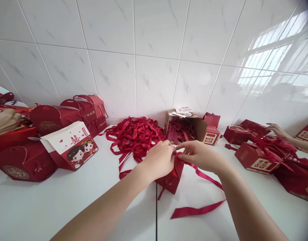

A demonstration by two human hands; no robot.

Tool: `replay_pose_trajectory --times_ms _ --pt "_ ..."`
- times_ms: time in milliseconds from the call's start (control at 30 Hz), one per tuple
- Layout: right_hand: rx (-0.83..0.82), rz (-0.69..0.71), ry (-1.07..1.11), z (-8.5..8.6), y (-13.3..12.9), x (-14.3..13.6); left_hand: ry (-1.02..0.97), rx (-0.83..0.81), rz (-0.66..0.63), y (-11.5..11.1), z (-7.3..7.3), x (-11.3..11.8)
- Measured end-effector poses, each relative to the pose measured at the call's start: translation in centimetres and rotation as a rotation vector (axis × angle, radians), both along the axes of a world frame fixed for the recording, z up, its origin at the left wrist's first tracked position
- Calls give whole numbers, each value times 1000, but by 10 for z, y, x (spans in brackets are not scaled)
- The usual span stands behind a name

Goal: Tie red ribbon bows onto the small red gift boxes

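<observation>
A small dark red gift box (174, 179) stands on the white table in front of me, partly covered by my hands. My left hand (160, 160) is closed at the box's top edge, and its fingertips are mostly hidden. From the right, my right hand (200, 154) pinches the red ribbon (209, 179) at the top of the box. That ribbon loops away to the right, and its loose end lies on the table nearer to me. A short red cord hangs from the box's front.
Behind the box lie a heap of red ribbons (136, 135) and an open cardboard box (200, 129) of dark red strips. Several gift boxes (76, 147) crowd the left; ribbon-tied boxes (259, 159) stand right. Another person's hand (279, 130) reaches in there. A tiled wall (113, 73) closes the back.
</observation>
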State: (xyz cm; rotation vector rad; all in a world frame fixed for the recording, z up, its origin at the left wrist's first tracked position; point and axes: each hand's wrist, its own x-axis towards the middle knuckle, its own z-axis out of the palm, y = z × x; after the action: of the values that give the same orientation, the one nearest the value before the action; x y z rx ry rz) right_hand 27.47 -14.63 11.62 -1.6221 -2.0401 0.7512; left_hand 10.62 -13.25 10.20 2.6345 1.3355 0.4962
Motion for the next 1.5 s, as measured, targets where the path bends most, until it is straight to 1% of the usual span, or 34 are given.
replay_pose_trajectory --times_ms 167,400,633,800,1000,1133,1267,1400,1500 --pt "8 -9 -1 0 1 -1 -24 -50 11 0 1 -1" --pt "15 -9 9 2 -3 -5 -26 -50 13 -1 4 -2" --pt "13 -26 7 -2 -3 -5 -94 -189 -9 -6 13 -6" --pt "19 1 -1 -5 -2 -4 -124 -228 -9 -7 14 -6" --pt "51 -8 -23 -4 -3 -5 -143 -184 -20 -3 8 -6" --pt "85 -59 -16 -1 -4 -6 -236 -193 -43 0 8 -8" --pt "78 -58 83 4 -7 -8 -367 -201 -35 -4 16 -10" --pt "63 15 236 13 -12 -10 -445 -72 -14 -15 28 -8" --pt "90 57 352 19 -16 -6 -417 24 40 -21 34 -12"
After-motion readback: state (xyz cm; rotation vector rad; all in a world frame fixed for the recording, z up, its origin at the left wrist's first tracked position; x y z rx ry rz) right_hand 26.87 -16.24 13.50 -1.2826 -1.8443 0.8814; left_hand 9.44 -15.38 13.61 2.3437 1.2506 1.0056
